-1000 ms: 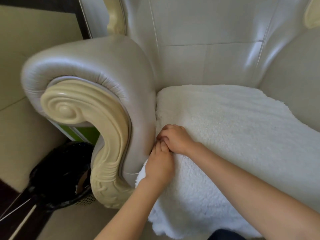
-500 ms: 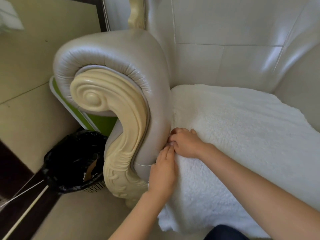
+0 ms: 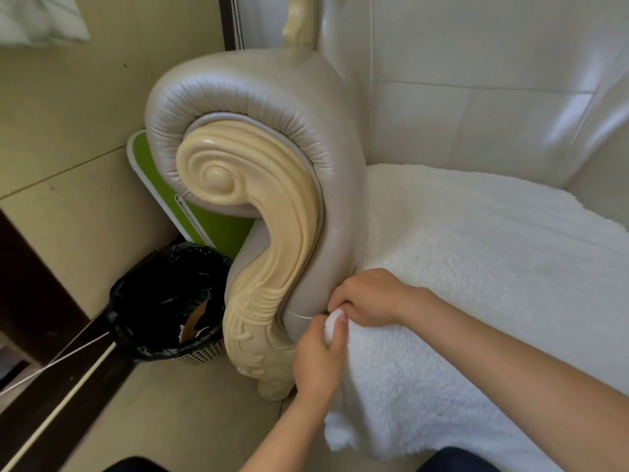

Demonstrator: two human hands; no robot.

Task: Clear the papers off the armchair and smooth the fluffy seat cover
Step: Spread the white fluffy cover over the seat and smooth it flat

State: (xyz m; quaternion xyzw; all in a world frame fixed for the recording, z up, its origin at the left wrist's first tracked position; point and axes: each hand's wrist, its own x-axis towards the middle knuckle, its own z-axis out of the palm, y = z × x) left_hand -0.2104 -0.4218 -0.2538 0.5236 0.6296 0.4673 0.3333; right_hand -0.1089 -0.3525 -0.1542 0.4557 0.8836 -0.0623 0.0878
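Both forearms are running out of the picture at the bottom edge, so nothing of the person above them is showing. The fingertips of the right hand [image 3: 369, 296] and of the left hand [image 3: 318, 361] are curling into the fluffy seat cover [image 3: 476, 284] and are lying hidden in its pile, right where the two hands are meeting. Beyond the right hand, the cover and the armchair [image 3: 476, 97] are being cut off by the right edge. Left of the left hand, the contents of the black-lined waste basket [image 3: 163, 308] are sitting too deep in shadow to tell apart.
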